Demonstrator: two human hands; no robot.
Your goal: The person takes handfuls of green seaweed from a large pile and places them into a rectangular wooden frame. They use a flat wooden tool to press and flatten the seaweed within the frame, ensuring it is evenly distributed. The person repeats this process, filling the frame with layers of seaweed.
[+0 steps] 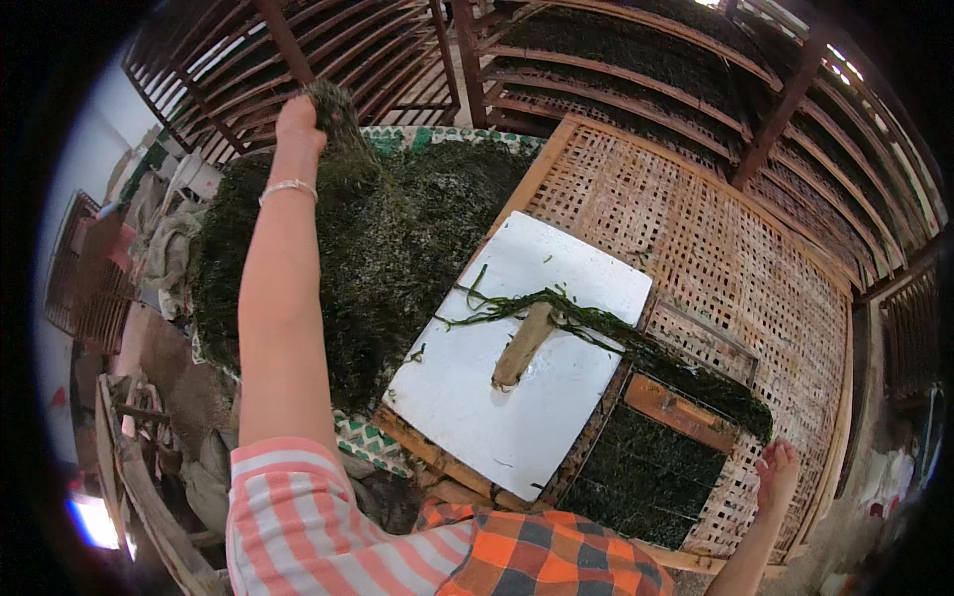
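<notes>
My left hand (300, 123), at the end of an outstretched arm, grips a clump of stringy green seaweed (339, 115) above a large dark heap of seaweed (417, 216). Loose, half-curled fingers of my right hand (779, 469) are beside the end of a long seaweed bundle (686, 365); whether they touch it is unclear. That bundle runs from a white board (462, 402) across a rectangular frame (712, 328) on a woven bamboo mat (790, 357). On the board, a wooden block (525, 346) lies against the strands. A dark seaweed sheet (641, 477) with an orange-brown wooden strip (678, 410) covers the mat's near part.
Slatted wooden racks (611, 89) rise behind the mat, some shelves bearing dark seaweed. A patterned green-and-white cloth edge (373, 443) shows below the heap. At left are cloth sacks (171, 261), a white bucket (195, 177) and a wooden chair-like frame (141, 462).
</notes>
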